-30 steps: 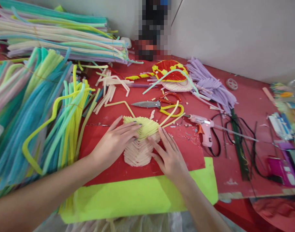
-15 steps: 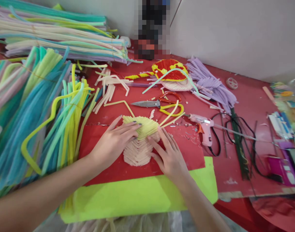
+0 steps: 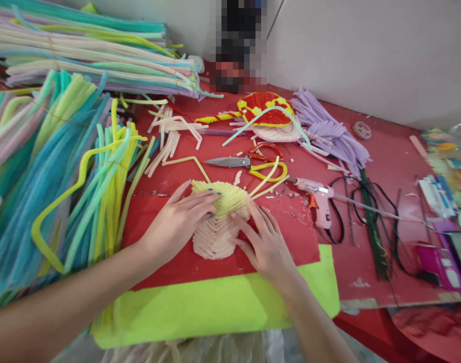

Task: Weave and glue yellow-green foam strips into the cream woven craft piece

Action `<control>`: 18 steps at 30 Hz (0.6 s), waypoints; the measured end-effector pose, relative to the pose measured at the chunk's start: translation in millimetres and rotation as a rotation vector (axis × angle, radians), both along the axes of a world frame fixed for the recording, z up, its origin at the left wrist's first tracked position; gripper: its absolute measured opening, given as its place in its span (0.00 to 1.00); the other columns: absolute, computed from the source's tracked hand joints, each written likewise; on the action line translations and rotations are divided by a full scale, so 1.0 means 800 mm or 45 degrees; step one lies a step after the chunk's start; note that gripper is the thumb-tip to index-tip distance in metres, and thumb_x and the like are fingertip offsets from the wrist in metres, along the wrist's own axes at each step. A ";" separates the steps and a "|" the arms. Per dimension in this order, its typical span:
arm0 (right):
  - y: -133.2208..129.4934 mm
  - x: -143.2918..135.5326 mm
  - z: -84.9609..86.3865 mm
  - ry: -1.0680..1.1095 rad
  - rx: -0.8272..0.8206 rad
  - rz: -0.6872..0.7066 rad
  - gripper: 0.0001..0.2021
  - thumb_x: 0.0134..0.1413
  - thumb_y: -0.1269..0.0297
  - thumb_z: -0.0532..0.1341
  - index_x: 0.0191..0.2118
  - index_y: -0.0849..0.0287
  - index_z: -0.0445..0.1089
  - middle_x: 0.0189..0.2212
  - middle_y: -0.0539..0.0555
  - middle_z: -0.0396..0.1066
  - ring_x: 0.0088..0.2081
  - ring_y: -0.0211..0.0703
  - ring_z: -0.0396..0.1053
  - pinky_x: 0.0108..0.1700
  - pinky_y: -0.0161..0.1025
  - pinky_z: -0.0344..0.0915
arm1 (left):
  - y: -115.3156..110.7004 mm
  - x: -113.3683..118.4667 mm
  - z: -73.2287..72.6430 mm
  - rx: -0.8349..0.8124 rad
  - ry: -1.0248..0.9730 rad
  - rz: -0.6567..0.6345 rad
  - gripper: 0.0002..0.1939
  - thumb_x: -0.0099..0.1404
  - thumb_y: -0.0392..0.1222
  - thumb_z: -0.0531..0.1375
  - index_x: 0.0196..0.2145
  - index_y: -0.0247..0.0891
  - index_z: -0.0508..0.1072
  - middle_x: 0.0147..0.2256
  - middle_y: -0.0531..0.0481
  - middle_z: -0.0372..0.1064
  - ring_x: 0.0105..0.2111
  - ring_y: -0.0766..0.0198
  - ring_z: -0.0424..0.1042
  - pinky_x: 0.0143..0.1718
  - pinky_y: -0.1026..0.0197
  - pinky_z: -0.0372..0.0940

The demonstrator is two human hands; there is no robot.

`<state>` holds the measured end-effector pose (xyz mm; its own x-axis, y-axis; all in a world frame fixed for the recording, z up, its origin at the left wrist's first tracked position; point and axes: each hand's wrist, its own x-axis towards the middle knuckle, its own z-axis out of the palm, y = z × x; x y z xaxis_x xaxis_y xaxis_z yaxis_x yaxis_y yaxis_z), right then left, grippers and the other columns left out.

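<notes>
A flat piece made of pipe cleaners [image 3: 215,238], yellow at the top and pale pink below in a chevron pattern, lies on a red sheet [image 3: 155,269]. My left hand [image 3: 179,218] rests on its upper left with fingers stretched out, the fingertips over the yellow part. At its right edge, my right hand [image 3: 264,239] lies with fingers spread, touching the border. Loose yellow pipe cleaner lengths [image 3: 268,181] stick out beyond the right fingertips. Just above the piece are scissors [image 3: 230,162] with red and yellow handles.
Bundles of coloured pipe cleaners [image 3: 60,166] fill the left side. A pink glue gun [image 3: 321,201] with a black cord lies to the right. Behind are a red-and-yellow pipe cleaner piece [image 3: 266,112] and a purple bundle [image 3: 329,126]. A lime-green sheet [image 3: 208,312] edges the front.
</notes>
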<state>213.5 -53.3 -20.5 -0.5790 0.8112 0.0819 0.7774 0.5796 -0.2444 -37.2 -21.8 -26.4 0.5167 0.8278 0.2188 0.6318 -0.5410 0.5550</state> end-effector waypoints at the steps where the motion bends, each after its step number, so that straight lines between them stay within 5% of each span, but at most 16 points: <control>1: 0.000 0.000 0.000 -0.001 -0.007 -0.002 0.25 0.64 0.59 0.55 0.64 0.53 0.56 0.70 0.61 0.38 0.68 0.54 0.47 0.65 0.57 0.54 | 0.000 0.000 0.000 -0.003 -0.001 -0.003 0.06 0.69 0.34 0.54 0.40 0.41 0.71 0.55 0.48 0.70 0.57 0.59 0.67 0.66 0.43 0.44; 18: 0.003 -0.003 0.006 -0.017 -0.065 -0.029 0.24 0.64 0.58 0.55 0.64 0.50 0.56 0.71 0.59 0.31 0.68 0.54 0.48 0.64 0.58 0.54 | -0.001 0.000 0.001 -0.003 -0.014 0.008 0.06 0.70 0.35 0.54 0.39 0.40 0.71 0.55 0.49 0.70 0.57 0.59 0.67 0.66 0.44 0.45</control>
